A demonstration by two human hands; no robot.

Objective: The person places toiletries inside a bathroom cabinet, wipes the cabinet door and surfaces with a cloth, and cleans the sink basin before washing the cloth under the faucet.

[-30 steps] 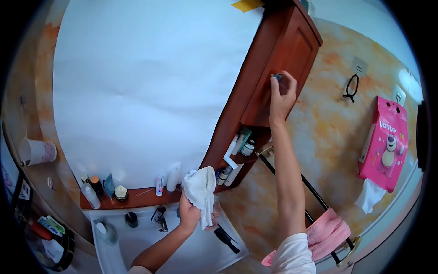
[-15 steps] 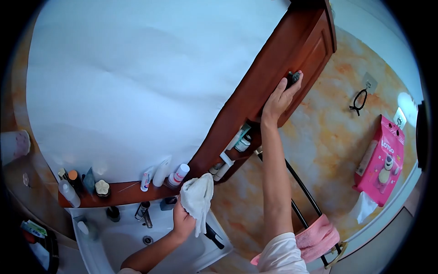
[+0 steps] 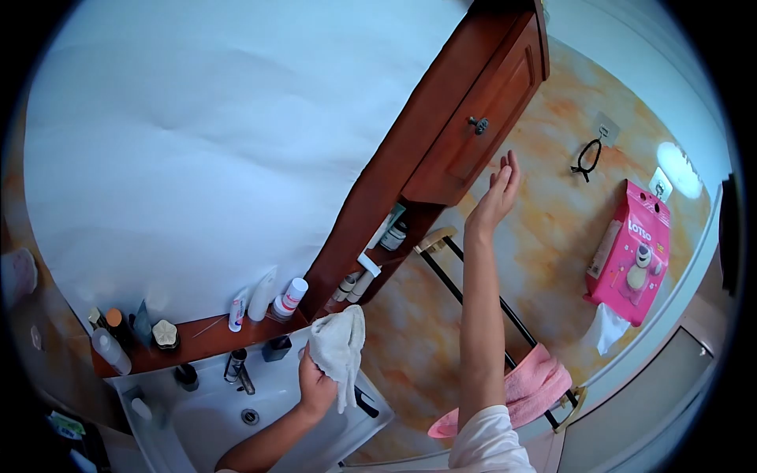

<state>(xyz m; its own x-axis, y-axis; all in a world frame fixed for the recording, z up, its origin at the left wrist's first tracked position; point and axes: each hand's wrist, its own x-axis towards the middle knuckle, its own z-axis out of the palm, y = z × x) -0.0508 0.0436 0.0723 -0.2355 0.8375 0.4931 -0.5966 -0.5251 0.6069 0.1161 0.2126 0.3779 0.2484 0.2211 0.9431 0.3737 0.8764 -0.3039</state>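
Note:
My left hand grips a crumpled white cloth above the right side of the white sink. My right hand is raised with its fingers stretched out, holding nothing. It is just right of the lower part of the reddish-brown cabinet door, apart from the dark metal knob. The door is closed. Below it, an open shelf compartment holds a jar and several tubes and bottles.
A wooden ledge above the faucet carries several bottles and tubes. A pink towel drapes over a black rail. On the wall hang a pink wipes pack and a black cord loop.
My right hand has come off the knob and moved down and right of the door. The view has shifted slightly. My left hand keeps hold of the cloth.

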